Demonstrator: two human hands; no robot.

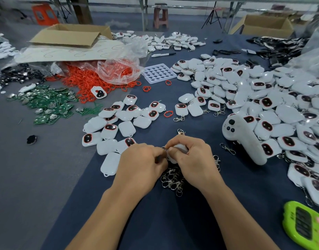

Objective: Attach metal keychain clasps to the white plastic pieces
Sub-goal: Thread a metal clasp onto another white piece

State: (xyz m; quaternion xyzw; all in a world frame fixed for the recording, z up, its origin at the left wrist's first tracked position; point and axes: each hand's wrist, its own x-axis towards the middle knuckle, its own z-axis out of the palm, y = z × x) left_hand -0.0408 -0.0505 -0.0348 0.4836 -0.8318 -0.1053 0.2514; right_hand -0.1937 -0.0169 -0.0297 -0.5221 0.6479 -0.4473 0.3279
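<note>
I grip the white piece [181,147] in my right hand [193,156], fingers curled round it, just above the tabletop [173,222]. My left hand [142,159] pinches the clasp [163,147] against the piece's left edge. I judge the join sits between both thumbs, so the left hand feeds rightward. Spare clasps [171,179] lie beneath the hands.

Red rings [86,82], green circuit boards [47,103], cardboard box [70,36], white controller [245,141], marker [164,54]
</note>
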